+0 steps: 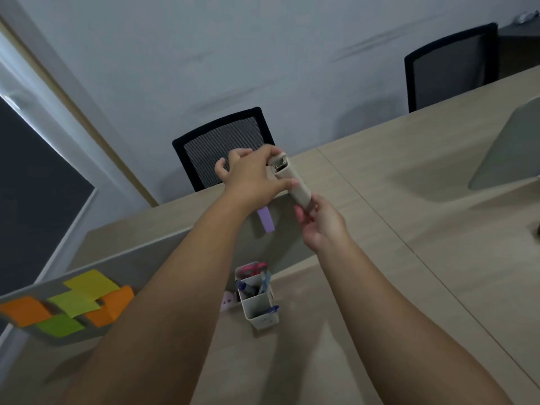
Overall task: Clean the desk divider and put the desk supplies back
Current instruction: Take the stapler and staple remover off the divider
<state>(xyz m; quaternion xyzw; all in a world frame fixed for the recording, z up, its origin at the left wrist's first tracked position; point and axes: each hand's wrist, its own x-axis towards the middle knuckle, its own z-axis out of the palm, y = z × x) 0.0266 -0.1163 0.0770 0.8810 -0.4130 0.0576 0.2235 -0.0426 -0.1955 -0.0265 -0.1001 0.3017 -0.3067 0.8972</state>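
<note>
A beige stapler (pixel 289 178) is held up above the far end of the grey desk divider (pixel 163 252). My left hand (pixel 251 173) grips its upper end, thumb across the body. My right hand (pixel 321 223) pinches its lower end. On the divider's near face stick orange, yellow and green sticky notes (pixel 73 302), and a purple note (pixel 265 220) hangs near its far end. A white pen holder (pixel 258 305) with pens and pink scissors stands on the desk beside the divider.
The wooden desk (pixel 409 258) runs to the right, with a seam down it. A second grey divider (pixel 508 147) stands at the far right. Two black mesh chairs (pixel 222 144) (pixel 450 65) sit behind the desk by the wall. A small pale item lies left of the pen holder.
</note>
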